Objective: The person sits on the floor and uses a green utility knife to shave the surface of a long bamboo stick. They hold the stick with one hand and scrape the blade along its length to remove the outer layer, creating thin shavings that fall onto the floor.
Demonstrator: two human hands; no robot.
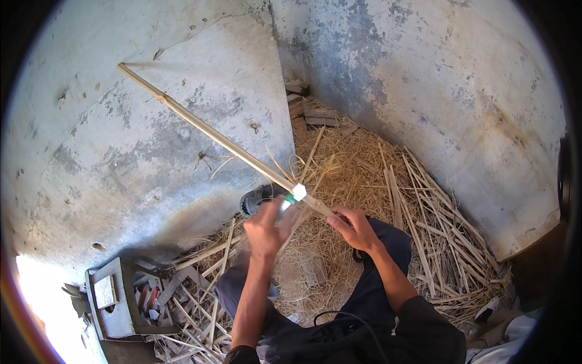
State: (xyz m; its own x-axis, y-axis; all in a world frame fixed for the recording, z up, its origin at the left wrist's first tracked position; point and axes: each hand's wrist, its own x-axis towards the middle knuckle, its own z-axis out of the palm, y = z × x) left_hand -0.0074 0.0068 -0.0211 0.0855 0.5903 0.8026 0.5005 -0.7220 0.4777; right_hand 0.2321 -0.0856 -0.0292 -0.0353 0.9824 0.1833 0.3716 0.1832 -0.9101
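Note:
A long pale bamboo strip (pixel 224 141) slants from the upper left, in front of the wall, down to my right hand. My right hand (pixel 356 229) is closed on its near end, thumb along the top. My left hand (pixel 265 227), slightly blurred, is closed around a small tool (pixel 291 199) with a green part, held at the strip. A bright white glint sits where tool and strip meet, so the tool's exact kind and edge cannot be made out. Thin curled shavings (pixel 295 164) hang beside the strip there.
Fine shavings (pixel 357 164) cover the floor between my legs and toward the corner. Split bamboo strips (pixel 445 242) lie piled at right. A worn wooden box-like frame (pixel 115 300) with scraps stands at lower left. Stained walls (pixel 436 79) meet ahead, with bricks (pixel 315 112) in the corner.

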